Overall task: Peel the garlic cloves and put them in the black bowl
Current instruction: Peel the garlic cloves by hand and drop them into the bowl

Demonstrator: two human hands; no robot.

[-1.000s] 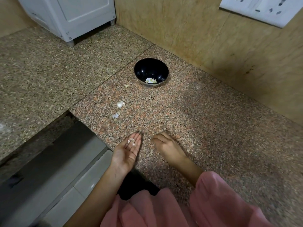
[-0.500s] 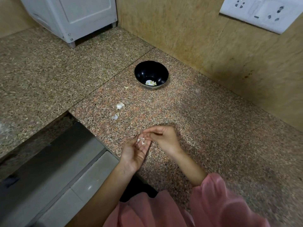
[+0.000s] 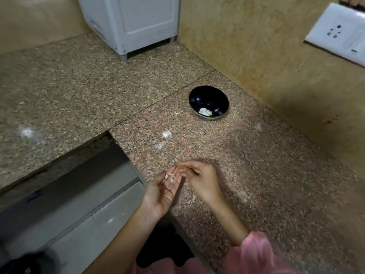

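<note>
The black bowl sits on the speckled stone counter, close to the wall. A few peeled garlic pieces lie at the bottom of the bowl. Well in front of the bowl, near the counter's edge, the left hand is held palm up with its fingers loose and spread. Some small pale garlic bits lie on top of those fingers, near the tips. They are too small to tell whether they are clove or just skin. The right hand is just beside them, and its fingers reach over to the left fingertips. It is blurry, so I cannot tell if it is pinching a bit or only touching. A whole garlic clove lies on the counter between the bowl and the hands, a little left of the bowl. Thin skin scraps lie just beside that clove. One tiny pale piece lies just left of the bowl. A pink sleeve covers the right arm. Far behind the bowl stands a white machine. To the right of the bowl, up on the wall, is a white wall plate with plug holes.
</note>
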